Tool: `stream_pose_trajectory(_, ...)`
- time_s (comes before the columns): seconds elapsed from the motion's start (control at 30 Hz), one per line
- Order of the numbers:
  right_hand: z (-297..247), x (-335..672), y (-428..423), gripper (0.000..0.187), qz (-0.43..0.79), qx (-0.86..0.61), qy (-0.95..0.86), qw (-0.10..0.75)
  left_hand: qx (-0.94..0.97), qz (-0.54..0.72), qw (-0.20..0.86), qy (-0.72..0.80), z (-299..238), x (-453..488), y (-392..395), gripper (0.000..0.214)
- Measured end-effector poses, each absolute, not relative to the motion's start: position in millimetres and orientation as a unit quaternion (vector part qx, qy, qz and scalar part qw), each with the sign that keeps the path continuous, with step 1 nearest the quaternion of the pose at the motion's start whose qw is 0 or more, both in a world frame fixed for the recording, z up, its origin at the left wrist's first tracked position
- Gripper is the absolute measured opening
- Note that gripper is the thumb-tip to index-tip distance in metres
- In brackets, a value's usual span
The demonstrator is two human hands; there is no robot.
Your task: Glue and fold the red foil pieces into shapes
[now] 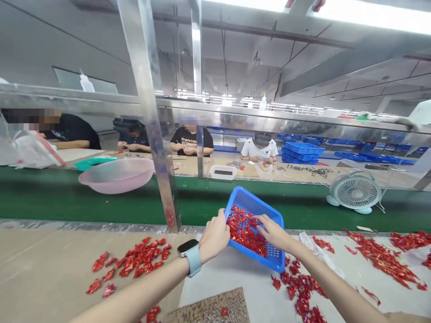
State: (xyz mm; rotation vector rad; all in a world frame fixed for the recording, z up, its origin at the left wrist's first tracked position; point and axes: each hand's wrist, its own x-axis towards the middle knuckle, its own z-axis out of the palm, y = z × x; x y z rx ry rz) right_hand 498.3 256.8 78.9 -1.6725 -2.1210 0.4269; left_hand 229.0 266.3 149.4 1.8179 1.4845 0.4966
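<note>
A blue plastic basket with perforated walls is tilted above the near table, and many small shiny red pieces lie in it. My left hand, with a watch at the wrist, is closed on the basket's left rim. Over the basket's right side reaches my right hand, its fingers stretched out among the red pieces. Whether it pinches any of them is hard to make out. Below the basket's right corner, more red pieces are heaped on a white sheet.
Loose red pieces lie at left, and a longer pile at right. A speckled brown board is nearest me. Beyond a metal post, a green conveyor belt carries a pink basin and a fan. Several people sit opposite.
</note>
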Motion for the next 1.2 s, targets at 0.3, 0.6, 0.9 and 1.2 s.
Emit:
stream_pose_trajectory(0.3,97.3,496.3,270.9,0.040,0.109,-0.572,-0.776,0.241,0.728,0.195,0.269,0.600,168.4,222.8,283.5,0.047)
stream_pose_trajectory(0.6,101.8,494.5,240.3,0.031,0.029,-0.548,-0.782,0.298,0.700,0.223,0.311,0.604,156.4,225.0,279.1,0.047)
stream_pose_trajectory(0.9,-16.1,451.0,129.8,0.027,-0.025,-0.472,-0.859,0.197,0.641,0.243,0.392,0.613,156.7,214.2,301.0,0.046)
stream_pose_trajectory(1.2,-59.6,490.1,149.5,0.045,-0.091,-0.607,-0.776,0.147,0.624,0.262,0.444,0.587,158.1,196.5,305.1,0.046)
